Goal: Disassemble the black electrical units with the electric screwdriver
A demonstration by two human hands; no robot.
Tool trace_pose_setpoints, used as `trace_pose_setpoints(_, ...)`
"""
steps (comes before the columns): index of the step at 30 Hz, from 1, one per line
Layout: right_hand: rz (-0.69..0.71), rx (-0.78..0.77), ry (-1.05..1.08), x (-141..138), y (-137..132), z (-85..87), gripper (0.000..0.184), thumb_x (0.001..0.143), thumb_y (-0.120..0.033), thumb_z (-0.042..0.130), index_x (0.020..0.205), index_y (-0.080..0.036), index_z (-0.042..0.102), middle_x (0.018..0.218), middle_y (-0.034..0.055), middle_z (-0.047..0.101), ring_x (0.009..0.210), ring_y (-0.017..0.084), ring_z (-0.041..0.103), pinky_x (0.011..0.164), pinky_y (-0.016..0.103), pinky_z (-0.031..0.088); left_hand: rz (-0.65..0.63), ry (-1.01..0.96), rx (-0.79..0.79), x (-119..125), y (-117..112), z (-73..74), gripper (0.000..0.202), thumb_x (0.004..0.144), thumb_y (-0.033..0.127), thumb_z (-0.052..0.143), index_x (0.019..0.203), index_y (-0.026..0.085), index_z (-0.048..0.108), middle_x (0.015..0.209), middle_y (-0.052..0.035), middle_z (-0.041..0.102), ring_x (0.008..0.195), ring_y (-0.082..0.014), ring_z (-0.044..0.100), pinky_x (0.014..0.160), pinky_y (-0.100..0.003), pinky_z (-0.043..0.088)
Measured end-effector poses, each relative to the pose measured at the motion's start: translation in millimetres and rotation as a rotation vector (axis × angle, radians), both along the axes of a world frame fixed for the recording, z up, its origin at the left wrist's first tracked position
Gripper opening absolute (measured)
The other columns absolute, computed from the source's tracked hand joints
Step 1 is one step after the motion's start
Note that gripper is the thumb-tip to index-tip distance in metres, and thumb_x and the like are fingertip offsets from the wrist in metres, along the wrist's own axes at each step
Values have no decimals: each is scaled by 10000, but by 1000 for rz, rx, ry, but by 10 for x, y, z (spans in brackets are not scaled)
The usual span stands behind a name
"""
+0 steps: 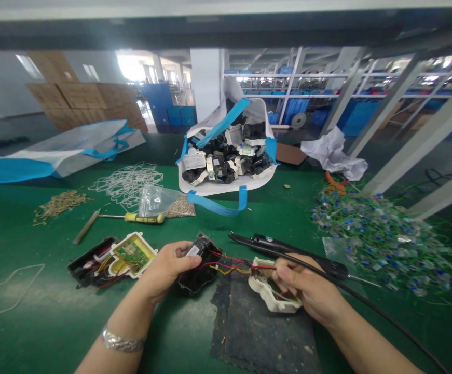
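Note:
My left hand is closed around a black plastic housing with a pale label, its hollow side facing me. Red and yellow wires run from it to a white plastic housing. Over that white part, my right hand is closed, thumb and finger pinching at the red wires; its other fingertips are partly hidden. A black cable passes by the right hand from a black electric screwdriver lying behind it. Under the white housing lies a dark mat.
Left lies another opened unit, near a yellow-handled screwdriver. Behind are screws, white gaskets and a bag of black and white parts. At right sits a heap of green-wired pieces beside metal uprights.

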State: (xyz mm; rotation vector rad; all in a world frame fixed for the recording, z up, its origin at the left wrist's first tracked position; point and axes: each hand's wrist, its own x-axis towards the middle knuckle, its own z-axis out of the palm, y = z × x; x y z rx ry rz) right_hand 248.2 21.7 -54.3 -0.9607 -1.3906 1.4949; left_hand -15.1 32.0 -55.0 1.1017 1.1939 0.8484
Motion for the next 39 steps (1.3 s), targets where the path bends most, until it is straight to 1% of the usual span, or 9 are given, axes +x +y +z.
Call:
trace_pose_setpoints(7, 134, 124, -426, -107, -115, -2, 362, 806, -433, 485, 603, -137, 530, 577, -5, 424, 538, 135, 395, 460, 195, 286, 23, 535, 179, 88, -10, -44, 391, 661, 373, 589, 948, 109, 562, 808, -63, 613, 740, -221, 563, 655, -310, 417)
trace_pose_setpoints(9, 141, 115, -439, -124, -122, 0, 348, 813, -426, 466, 629, -138, 536, 597, -3, 432, 561, 142, 405, 472, 198, 300, 197, 727, 446, 173, -74, -37, 321, 673, 349, 587, 899, 123, 561, 826, -70, 597, 784, -230, 544, 705, -347, 409)
trace_pose_setpoints(11, 150, 100, -427, -131, -114, 6, 347, 815, -433, 461, 643, -140, 533, 594, -7, 422, 551, 137, 384, 460, 196, 284, 338, 835, 835, 288, -166, -15, 154, 696, 277, 582, 773, 146, 560, 767, -53, 585, 767, -213, 527, 719, -354, 391)
trace_pose_setpoints(13, 171, 104, -405, -137, -100, 15, 368, 820, -452, 457, 643, -138, 529, 596, -8, 407, 551, 136, 367, 463, 200, 275, 254, 785, 1146, 423, -259, 7, 26, 728, 178, 554, 711, 159, 549, 712, -31, 590, 719, -178, 518, 714, -337, 376)
trace_pose_setpoints(15, 184, 131, -374, -144, -89, 28, 402, 824, -482, 459, 623, -138, 510, 603, -10, 390, 564, 138, 359, 490, 207, 281, 52, 696, 1266, 554, -324, 11, 108, 753, 89, 497, 800, 160, 563, 769, -33, 623, 729, -162, 520, 730, -331, 365)
trace_pose_setpoints(18, 189, 155, -319, -145, -81, 48, 444, 820, -520, 484, 583, -147, 445, 590, -20, 364, 551, 128, 336, 494, 204, 274, -158, 690, 1232, 686, -345, -19, 292, 756, 29, 406, 983, 150, 543, 951, -62, 625, 875, -193, 509, 808, -377, 326)
trace_pose_setpoints(22, 187, 104, -278, -119, -79, 52, 465, 805, -551, 514, 588, -143, 453, 539, -30, 343, 486, 107, 290, 422, 189, 230, -268, 712, 1095, 709, -312, -59, 276, 788, 51, 399, 980, 178, 552, 945, -32, 625, 908, -192, 494, 881, -421, 253)
trace_pose_setpoints(31, 138, 79, -316, -106, -74, -8, 487, 786, -569, 522, 550, -150, 444, 516, -29, 352, 474, 109, 318, 409, 183, 233, -234, 645, 1042, 644, -291, -61, 169, 821, 143, 449, 845, 173, 614, 660, -17, 579, 691, -156, 463, 787, -369, 324)
trace_pose_setpoints(39, 117, 154, -345, -157, -147, 28, 349, 804, -424, 516, 606, -138, 545, 592, -3, 442, 572, 144, 413, 512, 211, 324, -84, 726, 1083, 707, -302, -169, 176, 769, 136, 493, 663, 126, 634, 580, -53, 529, 629, -171, 439, 633, -322, 363)
